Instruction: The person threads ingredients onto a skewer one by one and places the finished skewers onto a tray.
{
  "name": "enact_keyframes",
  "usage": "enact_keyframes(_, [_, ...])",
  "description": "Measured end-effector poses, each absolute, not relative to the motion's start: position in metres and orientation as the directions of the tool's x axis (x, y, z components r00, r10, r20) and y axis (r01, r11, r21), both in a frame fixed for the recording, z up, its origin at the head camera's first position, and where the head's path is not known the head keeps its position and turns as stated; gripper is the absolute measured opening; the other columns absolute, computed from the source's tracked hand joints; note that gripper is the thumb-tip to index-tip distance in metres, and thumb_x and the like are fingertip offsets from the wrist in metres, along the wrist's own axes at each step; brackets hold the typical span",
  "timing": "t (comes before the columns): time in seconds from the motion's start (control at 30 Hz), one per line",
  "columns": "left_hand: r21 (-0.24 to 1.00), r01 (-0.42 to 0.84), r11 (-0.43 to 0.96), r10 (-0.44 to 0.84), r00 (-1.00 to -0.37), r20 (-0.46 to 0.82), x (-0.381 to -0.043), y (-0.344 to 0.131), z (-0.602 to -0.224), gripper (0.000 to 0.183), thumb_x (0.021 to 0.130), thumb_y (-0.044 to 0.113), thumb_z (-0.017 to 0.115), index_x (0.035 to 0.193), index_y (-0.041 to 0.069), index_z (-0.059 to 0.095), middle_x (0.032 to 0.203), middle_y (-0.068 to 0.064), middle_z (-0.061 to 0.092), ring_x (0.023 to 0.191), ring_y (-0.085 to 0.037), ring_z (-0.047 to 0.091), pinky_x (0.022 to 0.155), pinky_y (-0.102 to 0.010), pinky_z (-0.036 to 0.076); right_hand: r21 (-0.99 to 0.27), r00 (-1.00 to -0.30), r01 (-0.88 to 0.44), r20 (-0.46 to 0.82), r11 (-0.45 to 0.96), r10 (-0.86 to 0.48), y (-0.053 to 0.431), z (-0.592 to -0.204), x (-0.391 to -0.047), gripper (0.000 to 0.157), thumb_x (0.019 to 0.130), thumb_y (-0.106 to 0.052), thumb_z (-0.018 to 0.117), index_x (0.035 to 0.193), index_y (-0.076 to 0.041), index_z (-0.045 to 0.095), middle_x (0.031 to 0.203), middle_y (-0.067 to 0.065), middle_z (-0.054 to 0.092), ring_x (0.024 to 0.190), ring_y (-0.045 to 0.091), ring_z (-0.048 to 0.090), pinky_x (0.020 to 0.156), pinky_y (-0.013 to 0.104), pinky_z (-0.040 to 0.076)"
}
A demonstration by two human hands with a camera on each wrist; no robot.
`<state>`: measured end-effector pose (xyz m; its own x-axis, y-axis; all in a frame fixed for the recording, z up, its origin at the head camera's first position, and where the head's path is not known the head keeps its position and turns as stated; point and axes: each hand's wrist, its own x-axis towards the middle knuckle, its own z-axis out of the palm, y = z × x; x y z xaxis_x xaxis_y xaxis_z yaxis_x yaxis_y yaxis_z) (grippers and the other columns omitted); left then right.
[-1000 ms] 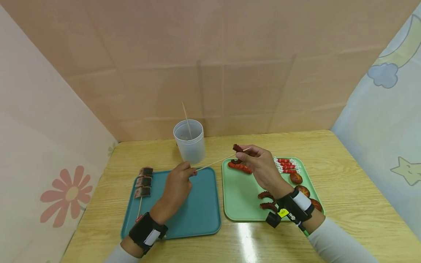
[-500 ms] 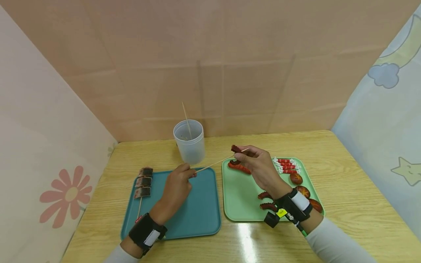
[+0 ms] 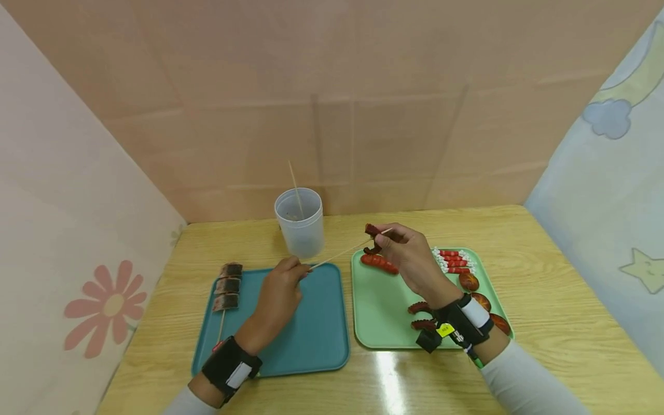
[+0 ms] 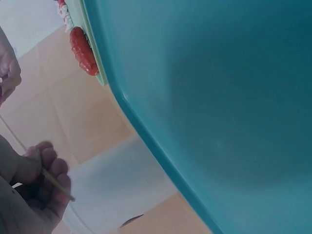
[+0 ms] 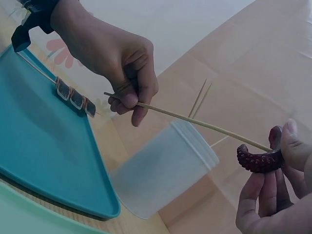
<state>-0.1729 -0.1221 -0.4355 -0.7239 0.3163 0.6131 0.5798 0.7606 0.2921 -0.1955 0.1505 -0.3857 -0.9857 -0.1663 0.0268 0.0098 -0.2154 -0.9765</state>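
In the head view, the stick (image 3: pixel 337 257) was gripped near its rear end by the left hand (image 3: pixel 277 294); the fingers were curled closely round it, and a short length was left protruding past them. From there, the stick was directed toward 2 o'clock. The tentacle (image 3: pixel 371 230) was pinched between the thumb and fingers of the right hand (image 3: pixel 412 259) and was held raised near the 10 o'clock corner of the green tray (image 3: pixel 378 311). The stick was met with the tentacle at its forward end, and its pale tip was seen just beyond.

On the green tray, the sausage (image 3: pixel 379 263) was placed at 10 o'clock, the red-and-white rolls (image 3: pixel 455 262) at 1 o'clock, and three mushrooms (image 3: pixel 469 282) from 2 to 4 o'clock. Two loose tentacles (image 3: pixel 419 308) were located near the centre, toward 7 o'clock.

The blue tray (image 3: pixel 306 340) was set on the desk (image 3: pixel 311 397) at 9 o'clock of the green tray. The loaded skewer (image 3: pixel 227 286), fitted with three chunks, was laid at its 10 o'clock side. The cup (image 3: pixel 302 233), with sticks standing inside, was positioned beyond its 1 o'clock edge.
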Motion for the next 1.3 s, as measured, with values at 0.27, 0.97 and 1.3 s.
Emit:
enact_keyframes(0.27, [0.348,0.563,0.750,0.296,-0.755,0.584,-0.173,-0.124,-0.431,0.018,0.089,-0.001,0.064,0.105,0.004,0.072,0.092,-0.006,0.066,0.085,-0.018,0.064,0.068,-0.030,0.055,-0.974,-0.983,-0.005,0.046,-0.225,-0.177,0.153,-0.379,-0.197,0.031,0.089,-0.019,0.068,0.116,-0.004,0.063,0.112,0.006,0.062,0.096,0.019,0.065,0.091,0.029,0.052])
enact_keyframes(0.97, [0.358,0.682,0.638,0.359,-0.674,0.646,-0.171,-0.104,-0.416,0.033,0.073,-0.024,0.056,0.088,0.001,0.072,0.078,-0.005,0.068,0.066,-0.011,0.060,0.057,-0.026,0.053,-0.962,-0.963,0.005,0.068,-0.272,-0.260,0.122,-0.385,-0.185,0.021,0.085,-0.009,0.070,0.104,-0.002,0.070,0.106,0.008,0.071,0.093,0.026,0.070,0.091,0.044,0.052])
enact_keyframes(1.3, [0.326,0.640,0.696,0.330,-0.688,0.646,-0.174,-0.095,-0.412,0.027,0.077,-0.019,0.061,0.088,0.001,0.074,0.077,-0.005,0.066,0.069,-0.014,0.061,0.061,-0.028,0.055,-0.971,-0.973,-0.009,0.063,-0.238,-0.222,0.110,-0.387,-0.185,0.035,0.082,-0.012,0.074,0.109,0.007,0.065,0.104,0.012,0.071,0.089,0.027,0.071,0.090,0.044,0.052])
